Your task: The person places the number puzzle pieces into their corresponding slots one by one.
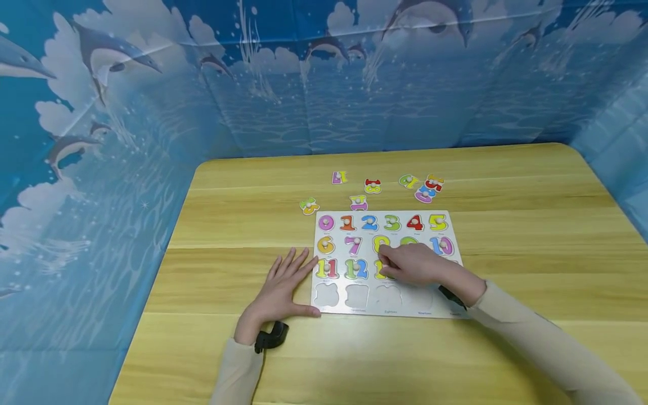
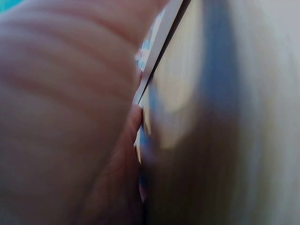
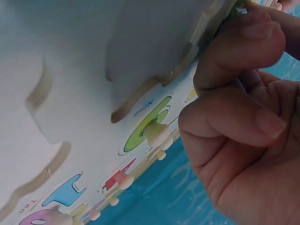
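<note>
A pale number puzzle board (image 1: pixel 367 286) lies on the table, with knobbed number pieces in its upper rows. My left hand (image 1: pixel 283 289) lies flat with spread fingers, a fingertip and the thumb right at the board's left edge. In the left wrist view the hand (image 2: pixel 61 112) fills much of the frame. Over the third row my right hand (image 1: pixel 412 263) pinches a number piece with a yellow 1 (image 1: pixel 378 270), its other part hidden behind the fingers. Curled fingers (image 3: pixel 234 112) show in the right wrist view, beside the green nine (image 3: pixel 140 131).
Several loose pieces lie behind the board, among them a purple-yellow one (image 1: pixel 338 178), a red-yellow 18 (image 1: pixel 372 186) and a blue-purple one (image 1: pixel 425 194) touching a red one (image 1: pixel 434 183). Cut-out slots (image 1: pixel 327 295) line the front row. A dolphin-print cloth (image 1: pixel 324 112) hangs behind the table (image 1: pixel 228 225).
</note>
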A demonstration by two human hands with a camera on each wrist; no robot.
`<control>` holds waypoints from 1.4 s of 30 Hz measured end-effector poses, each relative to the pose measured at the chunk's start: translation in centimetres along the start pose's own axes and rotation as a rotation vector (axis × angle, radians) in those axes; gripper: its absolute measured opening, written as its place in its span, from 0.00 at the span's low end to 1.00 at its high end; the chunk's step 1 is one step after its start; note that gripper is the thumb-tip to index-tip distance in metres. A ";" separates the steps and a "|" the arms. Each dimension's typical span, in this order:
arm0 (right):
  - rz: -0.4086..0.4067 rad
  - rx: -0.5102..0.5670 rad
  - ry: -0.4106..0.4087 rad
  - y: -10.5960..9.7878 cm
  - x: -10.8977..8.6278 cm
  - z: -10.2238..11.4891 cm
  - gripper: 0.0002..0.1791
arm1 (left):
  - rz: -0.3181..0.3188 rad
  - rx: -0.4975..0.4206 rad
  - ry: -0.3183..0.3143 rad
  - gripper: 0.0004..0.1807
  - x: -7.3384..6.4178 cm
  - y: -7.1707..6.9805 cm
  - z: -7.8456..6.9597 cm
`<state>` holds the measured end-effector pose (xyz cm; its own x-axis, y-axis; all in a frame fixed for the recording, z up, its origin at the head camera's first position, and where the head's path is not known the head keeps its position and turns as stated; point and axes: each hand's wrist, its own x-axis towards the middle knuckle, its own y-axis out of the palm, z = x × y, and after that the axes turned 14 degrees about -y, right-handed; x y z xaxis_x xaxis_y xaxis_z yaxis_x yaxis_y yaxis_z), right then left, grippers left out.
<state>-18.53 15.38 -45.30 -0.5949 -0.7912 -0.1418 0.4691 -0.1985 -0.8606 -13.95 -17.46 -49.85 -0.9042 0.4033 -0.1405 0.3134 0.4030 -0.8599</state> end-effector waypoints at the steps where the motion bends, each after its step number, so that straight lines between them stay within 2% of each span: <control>1: -0.001 0.002 0.000 0.0 0.0 0.0 0.12 | -0.002 0.001 0.003 0.60 0.0 0.0 0.0; 7: 0.012 0.010 0.003 -0.2 -0.1 -0.1 0.12 | -0.003 -0.007 0.012 0.60 0.1 0.2 0.1; 13: 0.107 0.045 -0.005 -2.2 0.9 -0.5 0.14 | -0.003 -0.003 0.007 0.60 0.0 0.1 0.0; 15: 0.088 0.081 -0.016 -3.3 1.8 -0.9 0.13 | -0.003 0.000 0.001 0.60 -0.1 0.0 0.0; 20: -0.063 0.096 -0.010 -5.6 5.2 -3.1 0.07 | 0.007 -0.003 -0.016 0.59 -0.1 -0.1 -0.1; 24: -0.139 0.101 0.059 -6.3 7.6 -5.0 0.07 | 0.001 -0.009 -0.005 0.59 -0.1 0.0 -0.1; 28: -0.154 0.108 0.122 -6.4 9.2 -6.0 0.11 | -0.010 -0.010 0.004 0.59 -0.2 0.0 -0.2; 31: -0.146 0.099 0.136 -6.3 10.0 -6.3 0.13 | -0.015 -0.007 0.007 0.59 -0.2 0.1 -0.3; 42: -0.143 0.047 0.182 -5.6 10.9 -6.8 0.13 | 0.007 0.012 -0.010 0.60 -0.2 0.1 -0.1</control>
<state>-32.05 11.76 -45.34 -0.7636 -0.6363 -0.1098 0.3988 -0.3311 -0.8552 -13.75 -17.42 -49.89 -0.9051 0.3974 -0.1514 0.3160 0.3902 -0.8648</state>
